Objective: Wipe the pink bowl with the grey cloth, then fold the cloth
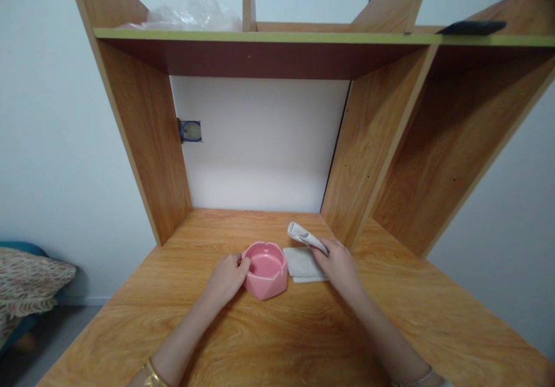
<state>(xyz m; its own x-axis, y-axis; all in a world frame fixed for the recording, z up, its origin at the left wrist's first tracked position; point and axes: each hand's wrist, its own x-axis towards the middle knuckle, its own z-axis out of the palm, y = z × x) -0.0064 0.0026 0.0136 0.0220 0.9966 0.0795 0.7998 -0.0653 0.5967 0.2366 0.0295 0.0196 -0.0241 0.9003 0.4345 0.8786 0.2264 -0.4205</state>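
Note:
A pink faceted ashtray (pixel 265 286) with a notched rim and a round hollow stands on the wooden desk. My left hand (pixel 229 277) grips its left side, the thumb at the rim and the fingers partly hidden behind it. In my right hand (pixel 339 264) is a folded white cloth (pixel 301 234), pinched at its near end and held above the desk, to the right of the ashtray. Under it lies a folded pale grey cloth (pixel 303 268), flat beside the ashtray, its right part covered by my right hand.
Wooden side panels (pixel 147 138) and an upright divider (pixel 377 138) frame the desk's back. Overhead runs a shelf (pixel 269 37) bearing crumpled clear plastic (pixel 191 14) and a dark flat object (pixel 470 27). A wall socket box (pixel 191 131) is at the back left. Patterned fabric (pixel 30 283) lies far left.

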